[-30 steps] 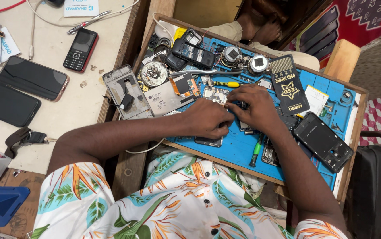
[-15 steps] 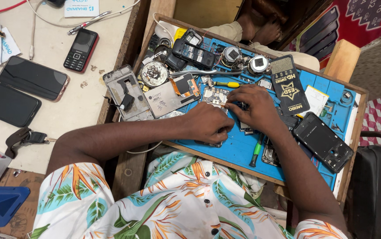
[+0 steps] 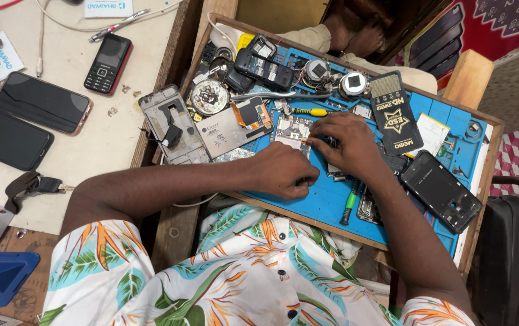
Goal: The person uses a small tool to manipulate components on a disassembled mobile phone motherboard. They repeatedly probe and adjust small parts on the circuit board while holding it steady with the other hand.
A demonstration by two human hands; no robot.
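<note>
Opened phone with bare circuit board lying on the blue repair mat, near the middle of the wooden tray. Right hand resting over the board's right edge, fingers curled and pinched together at the board; whether anything small sits between them cannot be told. Left hand just below the board, pressed on the mat, fingers folded under into a loose fist, nothing visible inside it. Both hands close together, nearly touching.

Just above the board, a yellow-handled screwdriver. Left of it, a grey metal plate with an orange-edged part on top, and a bare phone frame leaning over the tray's left edge. Below the right wrist, a green-handled screwdriver. Further right, a black phone back cover and a black flat pack with a star. Along the tray's top, an old dismantled phone and two round metal parts.

Off the tray, on the pale tabletop: a small keypad phone and two dark smartphones lying face up.
</note>
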